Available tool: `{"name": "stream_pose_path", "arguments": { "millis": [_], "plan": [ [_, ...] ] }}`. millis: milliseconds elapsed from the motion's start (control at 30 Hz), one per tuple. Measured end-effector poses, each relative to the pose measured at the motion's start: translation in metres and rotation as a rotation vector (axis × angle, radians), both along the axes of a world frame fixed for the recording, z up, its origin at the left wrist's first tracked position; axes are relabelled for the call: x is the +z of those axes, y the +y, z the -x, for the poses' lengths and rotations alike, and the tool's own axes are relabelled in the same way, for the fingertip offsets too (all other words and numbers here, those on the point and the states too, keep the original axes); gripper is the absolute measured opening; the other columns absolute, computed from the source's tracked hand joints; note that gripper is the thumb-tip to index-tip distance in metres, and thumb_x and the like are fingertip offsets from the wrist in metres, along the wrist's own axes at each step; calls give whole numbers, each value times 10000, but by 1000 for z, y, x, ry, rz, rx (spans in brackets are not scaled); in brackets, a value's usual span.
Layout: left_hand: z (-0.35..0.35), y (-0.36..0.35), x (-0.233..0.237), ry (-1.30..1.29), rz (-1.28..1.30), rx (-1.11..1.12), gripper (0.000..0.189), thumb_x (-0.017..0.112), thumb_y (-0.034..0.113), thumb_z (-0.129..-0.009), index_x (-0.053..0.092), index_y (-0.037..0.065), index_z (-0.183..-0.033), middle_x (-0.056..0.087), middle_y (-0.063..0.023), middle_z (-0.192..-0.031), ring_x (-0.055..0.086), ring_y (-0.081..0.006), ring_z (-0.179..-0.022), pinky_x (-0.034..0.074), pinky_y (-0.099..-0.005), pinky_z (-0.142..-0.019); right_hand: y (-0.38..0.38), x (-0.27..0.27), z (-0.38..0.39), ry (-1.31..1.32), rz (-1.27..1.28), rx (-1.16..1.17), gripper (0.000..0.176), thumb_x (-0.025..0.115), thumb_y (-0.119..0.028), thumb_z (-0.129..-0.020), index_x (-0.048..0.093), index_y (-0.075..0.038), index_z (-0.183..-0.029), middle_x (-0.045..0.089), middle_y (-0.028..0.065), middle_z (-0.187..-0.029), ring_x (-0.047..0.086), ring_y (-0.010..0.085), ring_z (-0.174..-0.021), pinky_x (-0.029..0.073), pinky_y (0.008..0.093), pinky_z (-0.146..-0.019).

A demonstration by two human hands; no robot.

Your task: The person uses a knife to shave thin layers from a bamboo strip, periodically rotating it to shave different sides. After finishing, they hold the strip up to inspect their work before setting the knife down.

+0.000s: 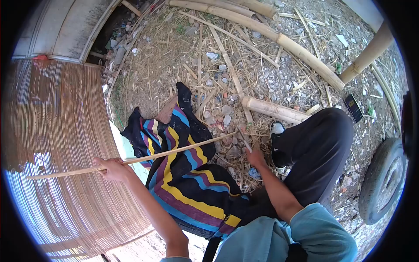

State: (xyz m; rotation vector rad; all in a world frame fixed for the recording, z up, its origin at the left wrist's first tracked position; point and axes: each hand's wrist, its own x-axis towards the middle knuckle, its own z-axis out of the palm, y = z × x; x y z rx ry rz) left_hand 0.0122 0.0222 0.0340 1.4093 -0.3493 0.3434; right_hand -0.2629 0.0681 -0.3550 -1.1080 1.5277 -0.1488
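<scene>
My left hand (112, 169) is closed around a long, thin bamboo strip (183, 149), with one end sticking out past it to the left. The strip slants up to the right across my lap. In my right hand (255, 156) is a slim knife (244, 140), its handle mostly hidden by my fingers. The blade meets the strip near its far right end. A black cloth (187, 203) with yellow, blue and maroon stripes covers my left leg beneath the strip.
A slatted bamboo screen (74, 113) stands at left. Bamboo poles (301, 49) lie across the rubble at the back, and a cut bamboo length (275, 109) rests beside my shoe (276, 128). A dark phone-like object (353, 108) and a tire (380, 181) are at right.
</scene>
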Motion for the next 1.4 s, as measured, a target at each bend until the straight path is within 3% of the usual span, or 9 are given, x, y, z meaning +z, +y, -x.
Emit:
{"name": "stream_pose_path", "arguments": {
  "millis": [100, 500, 667, 933, 1067, 1133, 1300, 1367, 1400],
  "plan": [
    [2, 0, 0, 3, -7, 24, 389, 604, 382, -859, 434, 32, -868, 325, 13, -427, 317, -76, -332, 294, -226, -315, 10, -26, 3, 199, -13, 95, 573, 402, -505, -890, 598, 25, -982, 621, 264, -836, 590, 444, -830, 468, 488, -764],
    [1, -3, -3, -54, 14, -116, 376, 562, 379, -887, 379, 75, -761, 302, 18, -413, 317, -70, -324, 269, -226, -305, -3, 93, -57, -296, 141, 16, 554, 412, -502, -891, 571, 22, -977, 622, 260, -836, 596, 429, -850, 458, 476, -773],
    [13, -6, 2, -67, 45, -169, 403, 530, 378, -905, 342, 108, -674, 290, 22, -429, 291, -62, -326, 249, -220, -305, 16, -17, -10, 36, -32, -26, 652, 386, -583, -866, 578, 23, -1007, 600, 291, -930, 569, 439, -931, 439, 493, -817],
    [15, 8, 2, -86, 30, -177, 385, 492, 395, -921, 361, 107, -701, 301, 16, -461, 297, -64, -370, 247, -212, -331, 9, -5, -4, 40, -165, -23, 682, 327, -589, -878, 588, 16, -1052, 593, 288, -975, 555, 415, -988, 434, 465, -850],
    [8, 29, 6, 121, 175, -552, 341, 438, 438, -923, 425, 115, -816, 324, 21, -568, 281, -69, -444, 252, -190, -397, 10, -13, -18, -40, -52, -148, 629, 348, -555, -887, 612, 14, -916, 627, 242, -827, 617, 381, -805, 467, 457, -763],
    [10, 39, 7, 260, 301, -721, 347, 418, 452, -920, 453, 114, -854, 287, 30, -620, 266, -68, -498, 266, -192, -455, 1, -26, -25, -135, 41, -293, 590, 370, -539, -902, 558, 4, -768, 559, 131, -568, 586, 263, -483, 470, 382, -496],
    [-6, 54, 0, 133, 175, -774, 516, 389, 579, -861, 489, 88, -738, 283, 26, -608, 296, -71, -543, 292, -196, -504, -28, 23, -12, -223, -225, -324, 604, 359, -545, -888, 606, 6, -891, 616, 250, -825, 578, 428, -850, 444, 470, -763],
    [1, 44, -1, 86, 153, -727, 586, 379, 635, -828, 498, 77, -693, 281, 27, -602, 298, -73, -543, 290, -195, -504, -20, -21, -17, -96, 128, -292, 556, 394, -540, -895, 549, -31, -736, 509, 60, -490, 541, 179, -394, 429, 322, -399],
    [9, 34, 0, 125, 203, -642, 634, 369, 676, -794, 507, 69, -674, 275, 27, -591, 292, -76, -529, 282, -199, -486, -20, -26, -16, -95, 129, -290, 556, 394, -540, -895, 549, -31, -736, 509, 60, -490, 541, 179, -394, 429, 322, -399]
  ]
}}
